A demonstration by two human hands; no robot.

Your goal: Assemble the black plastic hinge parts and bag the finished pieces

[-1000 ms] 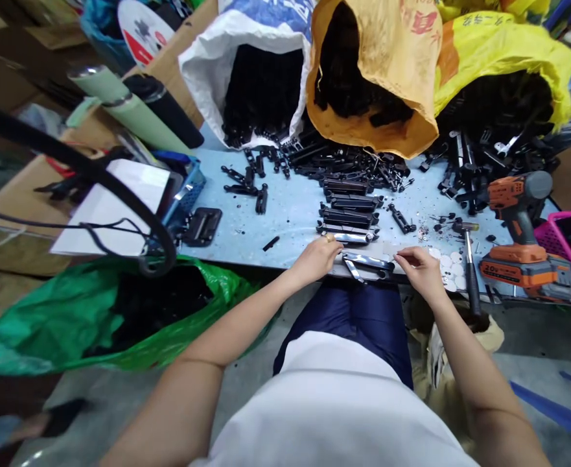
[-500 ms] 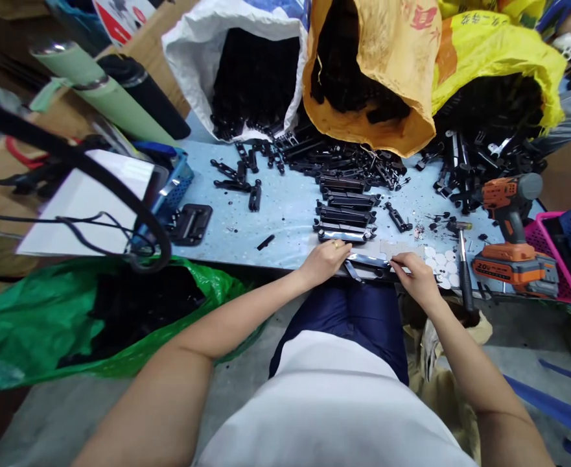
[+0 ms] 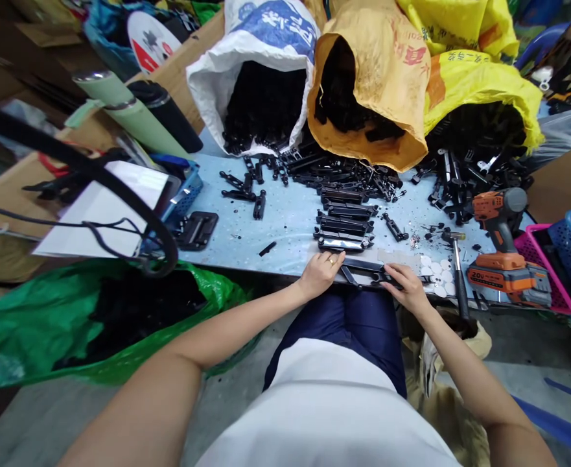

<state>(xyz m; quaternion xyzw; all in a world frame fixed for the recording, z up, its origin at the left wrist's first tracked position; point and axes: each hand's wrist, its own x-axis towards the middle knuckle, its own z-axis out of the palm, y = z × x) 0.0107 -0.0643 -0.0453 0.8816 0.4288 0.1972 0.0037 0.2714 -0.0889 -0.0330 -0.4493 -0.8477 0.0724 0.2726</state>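
Observation:
At the table's front edge, my left hand [image 3: 320, 274] has its fingers closed on the left end of a long black plastic bracket [image 3: 363, 265]. A shorter arm hangs at an angle from that bracket toward me. The fingers of my right hand [image 3: 406, 285] pinch its right end; what lies right under the fingertips is hidden. Just beyond my hands, several similar black brackets [image 3: 346, 226] lie stacked in a row. White round discs [image 3: 439, 272] are to the right of my right hand.
A hammer [image 3: 459, 275] and an orange cordless drill [image 3: 506, 266] stand at the right. White [image 3: 202, 78], orange [image 3: 387, 152] and yellow [image 3: 533, 123] sacks spill black parts at the back. A green bag [image 3: 17, 324] is at the lower left. A black cable [image 3: 115, 188] crosses the left side.
The whole view has shifted, showing more of the sacks at the back. The bracket has tilted so its shiny face no longer glints; both hands still hold it.

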